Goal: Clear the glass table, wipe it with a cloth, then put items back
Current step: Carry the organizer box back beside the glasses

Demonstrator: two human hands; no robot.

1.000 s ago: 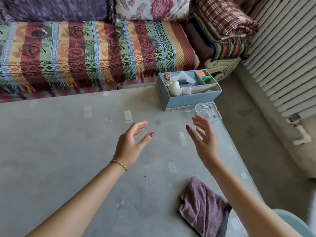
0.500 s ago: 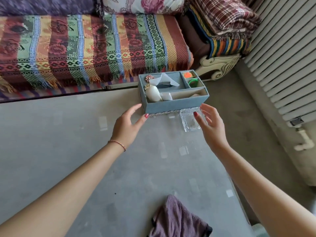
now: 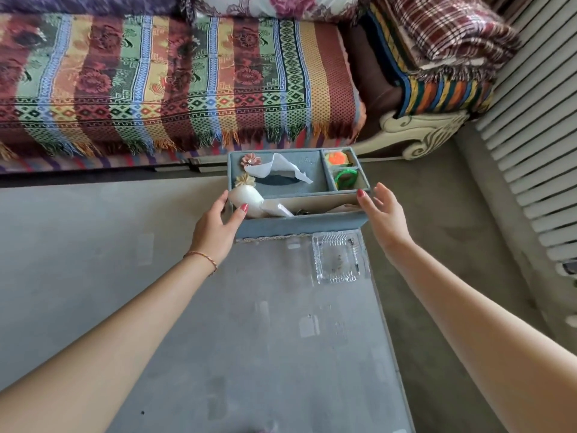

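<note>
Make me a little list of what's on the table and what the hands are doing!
table: grey glass table in front of a sofa with a striped blanket
box: blue organizer box at the far edge, tissue sticking out
beside box: clear glass ashtray, just in front of it
left hand: left hand at the box's left end, thumb over the rim
right hand: right hand at the box's right end, fingers straight
wiping: not begun; box and ashtray on the table

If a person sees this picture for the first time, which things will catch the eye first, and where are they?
The blue organizer box at the table's far edge draws the eye, with the left hand and right hand at its two ends. Just in front lies a clear glass ashtray; behind, a bright striped blanket covers the sofa.
</note>
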